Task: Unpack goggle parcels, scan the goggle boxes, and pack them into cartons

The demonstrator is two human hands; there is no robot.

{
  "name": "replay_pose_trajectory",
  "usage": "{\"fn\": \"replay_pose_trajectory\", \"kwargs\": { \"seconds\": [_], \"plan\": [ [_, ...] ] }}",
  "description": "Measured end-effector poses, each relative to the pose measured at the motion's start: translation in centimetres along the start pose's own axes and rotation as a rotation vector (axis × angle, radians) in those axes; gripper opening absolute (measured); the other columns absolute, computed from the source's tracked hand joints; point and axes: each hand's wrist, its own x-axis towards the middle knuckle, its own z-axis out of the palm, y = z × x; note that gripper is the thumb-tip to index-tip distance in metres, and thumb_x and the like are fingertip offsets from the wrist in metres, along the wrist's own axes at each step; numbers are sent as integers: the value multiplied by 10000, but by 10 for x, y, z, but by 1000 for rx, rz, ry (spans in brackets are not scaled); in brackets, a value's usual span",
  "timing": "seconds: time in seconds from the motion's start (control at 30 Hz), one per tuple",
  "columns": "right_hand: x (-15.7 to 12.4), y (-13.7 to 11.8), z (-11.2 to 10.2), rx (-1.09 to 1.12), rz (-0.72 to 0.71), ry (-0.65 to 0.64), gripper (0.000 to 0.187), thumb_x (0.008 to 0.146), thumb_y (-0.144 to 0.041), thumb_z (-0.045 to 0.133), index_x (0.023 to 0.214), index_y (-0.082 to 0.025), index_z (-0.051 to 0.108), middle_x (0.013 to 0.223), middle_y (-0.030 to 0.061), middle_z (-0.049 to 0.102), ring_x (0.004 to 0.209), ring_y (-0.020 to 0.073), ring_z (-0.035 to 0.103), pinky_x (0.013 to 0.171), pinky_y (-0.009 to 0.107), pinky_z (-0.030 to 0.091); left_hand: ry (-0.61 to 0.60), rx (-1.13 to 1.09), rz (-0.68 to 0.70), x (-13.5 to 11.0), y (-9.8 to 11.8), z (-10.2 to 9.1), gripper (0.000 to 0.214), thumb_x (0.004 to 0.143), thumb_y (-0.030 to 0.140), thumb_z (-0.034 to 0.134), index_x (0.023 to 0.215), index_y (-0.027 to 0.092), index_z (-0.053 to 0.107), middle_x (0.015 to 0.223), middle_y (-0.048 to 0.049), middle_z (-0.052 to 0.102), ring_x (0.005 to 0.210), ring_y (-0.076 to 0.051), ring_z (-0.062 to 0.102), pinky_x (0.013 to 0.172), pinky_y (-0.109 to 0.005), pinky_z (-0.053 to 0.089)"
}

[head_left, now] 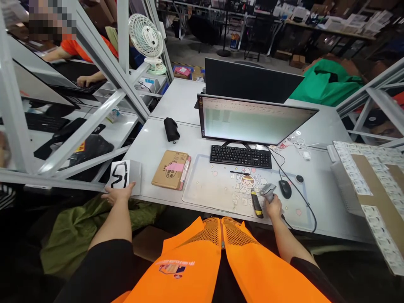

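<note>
My left hand (119,194) grips the near edge of a white box printed with black goggles (123,175), standing at the front left corner of the grey desk (176,105). My right hand (273,206) is wrapped round the handle of a grey barcode scanner (268,190) resting on the clear desk mat (217,185). A yellow and black utility knife (256,204) lies just left of that hand. A brown cardboard parcel with a pink label (171,169) lies between my two hands.
A monitor (252,121), black keyboard (240,156), mouse (285,188) and black pouch (171,128) are on the desk. A label-covered carton (372,189) sits at the right. Grey shelf struts (104,67) rise at the left. Another person (72,48) types beyond them.
</note>
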Motion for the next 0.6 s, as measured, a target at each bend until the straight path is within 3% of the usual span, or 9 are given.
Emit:
{"fn": "replay_pose_trajectory", "kwargs": {
  "seconds": [0.07,0.17,0.27,0.33,0.43,0.5,0.6],
  "plan": [
    [1,-4,-5,-18,28,-49,667,1005,-399,555,1575,-75,434,1443,267,627,1366,392,600,1117,445,473,-25,3,-25,9,8,9,1269,766,564,865,1714,85,171,1776,-370,79,1528,-578,421,1193,-681,435],
    [8,-13,-25,-43,38,-125,812,972,-507,623,1606,-46,411,1495,293,587,1385,419,576,1132,467,461,-35,90,-5,20,18,13,1313,756,573,864,1720,96,111,1796,-333,81,1576,-560,356,1203,-708,417],
    [27,-39,-51,-46,-45,-3,786,997,-504,572,1623,-56,414,1546,286,546,1435,418,514,1178,492,411,113,229,218,11,28,14,1218,817,663,770,1717,108,165,1819,-266,101,1626,-592,174,1245,-784,279],
    [46,-70,-65,-49,-155,76,702,1015,-414,526,1624,-77,433,1578,264,526,1464,397,477,1204,490,381,150,267,495,-16,37,21,1086,908,673,655,1717,100,212,1815,-260,138,1645,-560,144,1282,-749,228],
    [77,-126,-72,-55,-266,-26,647,1009,-331,532,1616,-112,476,1573,235,551,1443,363,513,1194,458,399,-63,255,805,-77,53,42,1081,925,725,597,1736,117,220,1797,-267,206,1642,-499,233,1312,-661,248],
    [95,-157,-69,-57,-233,-154,617,1007,-299,551,1596,-119,516,1474,232,640,1347,346,611,1131,432,457,-201,292,815,-113,64,59,1171,851,779,657,1753,180,209,1817,-242,163,1639,-545,194,1300,-715,206],
    [111,-181,-58,-62,-212,-253,607,962,-241,629,1551,-105,575,1297,218,747,1166,309,721,1021,378,518,-260,383,714,-141,78,78,1294,742,770,772,1762,217,199,1832,-252,-5,1628,-631,82,1254,-805,140]
  ]
}}
